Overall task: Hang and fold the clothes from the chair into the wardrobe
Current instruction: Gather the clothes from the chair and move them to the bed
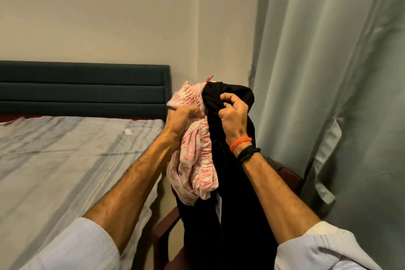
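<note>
Two garments are held up above a dark wooden chair [291, 176]: the left hand [180, 121] grips a crumpled pink-printed cloth [195, 160], the right hand [233, 114] clutches black fabric [230, 215]. Pale pleated curtain [328, 72] hangs right; striped bed [54, 160] lies left.
</note>
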Demonstrator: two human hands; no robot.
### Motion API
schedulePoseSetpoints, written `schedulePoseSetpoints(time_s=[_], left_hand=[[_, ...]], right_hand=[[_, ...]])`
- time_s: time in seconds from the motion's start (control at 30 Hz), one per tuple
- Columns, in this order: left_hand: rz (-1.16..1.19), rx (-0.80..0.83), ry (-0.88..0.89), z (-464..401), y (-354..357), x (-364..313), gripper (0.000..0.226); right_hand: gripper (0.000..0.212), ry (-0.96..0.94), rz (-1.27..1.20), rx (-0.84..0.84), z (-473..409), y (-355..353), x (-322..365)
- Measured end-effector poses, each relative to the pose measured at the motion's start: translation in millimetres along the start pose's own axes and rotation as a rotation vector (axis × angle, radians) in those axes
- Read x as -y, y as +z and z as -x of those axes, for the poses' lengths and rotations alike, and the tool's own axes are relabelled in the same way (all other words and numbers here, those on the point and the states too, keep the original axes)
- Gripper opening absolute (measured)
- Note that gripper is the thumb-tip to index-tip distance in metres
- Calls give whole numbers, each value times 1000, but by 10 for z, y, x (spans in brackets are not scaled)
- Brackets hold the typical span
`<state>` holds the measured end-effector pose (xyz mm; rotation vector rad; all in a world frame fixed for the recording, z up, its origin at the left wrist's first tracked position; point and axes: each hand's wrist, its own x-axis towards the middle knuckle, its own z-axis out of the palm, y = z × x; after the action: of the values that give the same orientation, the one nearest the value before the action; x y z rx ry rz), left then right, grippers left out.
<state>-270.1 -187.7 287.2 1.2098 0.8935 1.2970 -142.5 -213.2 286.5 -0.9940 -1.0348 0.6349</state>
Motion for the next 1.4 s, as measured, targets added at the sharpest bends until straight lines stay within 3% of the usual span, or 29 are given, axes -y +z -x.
schedulePoseSetpoints(time_s=[0.23,0.37,0.5,0.67,0.77,1.0,1.1,1.2,1.23,1.33,1.4], left_hand=[[-42,-244,62,295,-1298,-331,76],[-79,-375,81,379,-2118,-472,44],[-103,-511,98,299,-3043,-551,28],[-111,-644,86,47,-4056,-703,58],[-114,-663,110,-88,-4458,-894,79],[-67,-665,222,-349,-5254,-1059,63],[-41,-797,67,-305,-5677,-562,64],[-112,-913,-212,11,-6040,377,74],[-155,-885,-320,192,-6122,734,80],[-290,-700,-655,756,-6189,1581,81],[-304,-651,-808,1035,-6142,1890,83]], right_hand=[[32,93,-184,220,376,1304,-155],[33,123,-267,353,589,2162,-271],[36,124,-292,451,771,3063,-394],[41,152,-285,510,797,4108,-532],[41,141,-312,523,765,4619,-516],[39,59,-360,573,748,5417,-570],[40,60,-219,645,987,5575,-1013],[35,167,178,773,1411,5530,-1824],[36,215,344,894,1590,5444,-2114],[64,329,729,1365,2011,5148,-2795],[71,372,812,1500,2215,4993,-3027]])
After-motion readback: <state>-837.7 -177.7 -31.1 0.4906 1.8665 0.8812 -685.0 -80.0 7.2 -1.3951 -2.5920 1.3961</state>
